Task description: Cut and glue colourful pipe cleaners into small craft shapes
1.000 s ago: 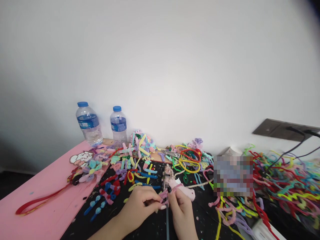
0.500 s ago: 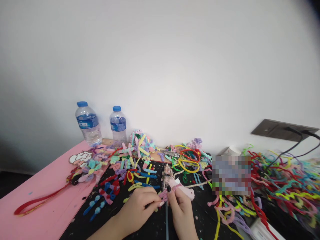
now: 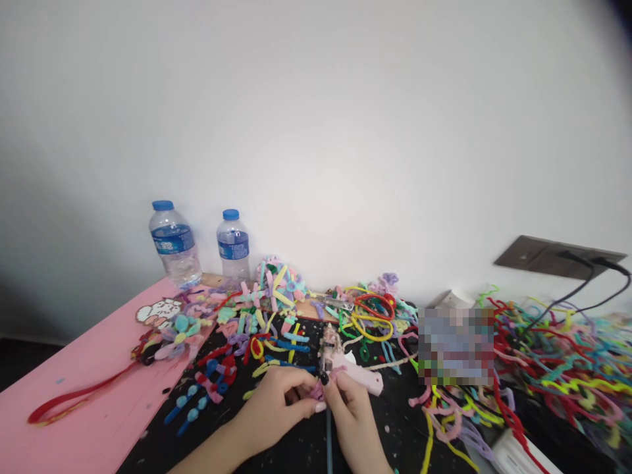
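Pinching a small pinkish-purple fuzzy piece (image 3: 318, 391) with the narrowed fingertips of the left hand (image 3: 276, 403), and gripping it too with the drawn-in thumb and fingers of the right hand (image 3: 353, 408). Holding it just at the near side of the pink glue gun (image 3: 364, 375); cannot tell its full shape behind the fingers. Can see a translucent glue stick (image 3: 329, 441) running nearward from the glue gun, between the hands. Have a black speckled mat (image 3: 296, 453) below the glue gun and, left of it, bent fuzzy shapes (image 3: 227, 370) in red and blue. Farther left of it, can see a pink sheet (image 3: 123, 342) bearing a red strap (image 3: 116, 373). Right of it, have a tangle of coloured stems (image 3: 567, 368). Beyond it, can make out scissors (image 3: 371, 316) with red and yellow handles, then, off to its left, a larger bottle (image 3: 172, 240) and a smaller bottle (image 3: 234, 245), both blue-capped, before the white wall (image 3: 316, 131).
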`<state>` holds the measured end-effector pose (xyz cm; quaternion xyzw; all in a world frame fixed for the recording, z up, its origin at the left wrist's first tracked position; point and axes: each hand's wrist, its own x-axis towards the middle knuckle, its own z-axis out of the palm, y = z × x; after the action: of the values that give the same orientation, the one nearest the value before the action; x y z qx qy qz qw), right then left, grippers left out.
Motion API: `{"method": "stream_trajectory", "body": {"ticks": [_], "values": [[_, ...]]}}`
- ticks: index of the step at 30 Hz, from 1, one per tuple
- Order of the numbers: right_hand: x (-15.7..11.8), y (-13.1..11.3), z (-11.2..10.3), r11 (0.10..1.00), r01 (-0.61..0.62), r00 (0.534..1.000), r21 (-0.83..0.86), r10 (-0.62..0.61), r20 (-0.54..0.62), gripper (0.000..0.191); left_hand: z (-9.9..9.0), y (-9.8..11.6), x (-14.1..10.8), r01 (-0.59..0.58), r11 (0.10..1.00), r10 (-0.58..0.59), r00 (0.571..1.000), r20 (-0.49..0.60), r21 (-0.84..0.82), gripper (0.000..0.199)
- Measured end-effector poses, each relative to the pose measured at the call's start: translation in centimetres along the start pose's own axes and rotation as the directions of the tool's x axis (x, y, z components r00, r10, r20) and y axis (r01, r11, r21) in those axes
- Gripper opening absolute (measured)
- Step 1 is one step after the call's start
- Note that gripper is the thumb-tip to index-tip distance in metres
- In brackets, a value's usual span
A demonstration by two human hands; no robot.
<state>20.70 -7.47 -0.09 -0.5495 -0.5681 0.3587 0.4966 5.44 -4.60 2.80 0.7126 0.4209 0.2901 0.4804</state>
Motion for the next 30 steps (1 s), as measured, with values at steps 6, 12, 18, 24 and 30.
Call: {"method": "stream_trajectory", "body": {"ticks": [6, 12, 18, 24, 30], "values": [[-0.1, -0.6, -0.8, 0.998, 0.009, 1.0, -0.068, -0.011, -0.022, 0.037, 0.3, -1.2, 0.1, 0.092, 0.961, -0.057, 0.988, 0.141, -0.261, 0.024], [0.2, -1.1, -1.0, 0.997, 0.032, 0.998, -0.069, -0.029, 0.05, 0.033, 0.2, -1.1, 0.2, 0.095, 0.95, -0.038, 0.98, 0.193, -0.296, 0.026], [-0.3, -0.6, -0.8, 0.997, -0.01, 0.998, -0.074, 0.015, 0.058, 0.029, -0.4, -0.4, 0.2, 0.106, 0.946, -0.031, 0.971, 0.239, -0.308, 0.031], [0.2, -1.2, -1.0, 0.999, -0.039, 0.991, -0.012, 0.04, 0.128, 0.026, -0.3, -1.1, -0.1, 0.264, 0.893, -0.138, 0.932, 0.336, -0.366, 0.032], [0.6, -1.0, -0.8, 0.998, -0.054, 0.998, 0.01, 0.054, 0.035, 0.034, -0.5, -0.7, 0.0, 0.259, 0.899, -0.139, 0.933, 0.331, -0.354, 0.034]]}}
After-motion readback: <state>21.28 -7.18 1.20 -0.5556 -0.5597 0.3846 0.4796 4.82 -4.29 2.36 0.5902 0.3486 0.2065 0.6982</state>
